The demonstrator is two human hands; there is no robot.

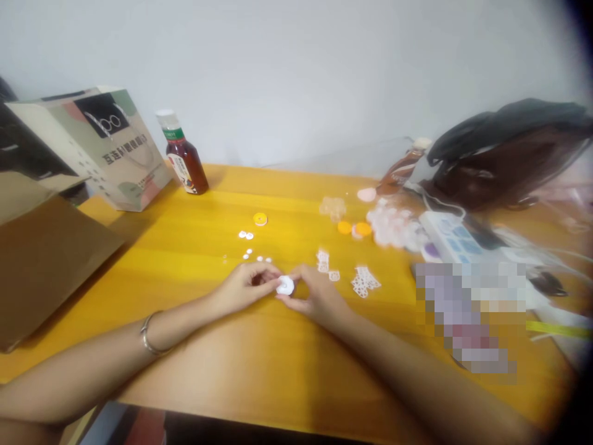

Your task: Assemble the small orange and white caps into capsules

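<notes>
A small round white disc [285, 285] is held between both hands, a little above the wooden table [222, 352]. My left hand [248, 285] pinches its left edge between thumb and fingers. On the other side, my right hand [317, 293] grips it with thumb and index finger. Just beyond my left hand lie several small white round pieces [246, 235] and a yellow ring-shaped piece [260, 219]. Near my right hand are white lattice-patterned pieces [323, 261] and a further pile of white lattice pieces [365, 281]. Fine detail on the disc is too blurred to tell.
Left stand an open cardboard box [55, 266], a paper bag [111, 148] and a dark red bottle [185, 157]. Right are a heap of pale round pieces [393, 224], orange pieces [344, 228], a power strip [451, 241], a dark bag [500, 161] and a brown bottle [401, 167].
</notes>
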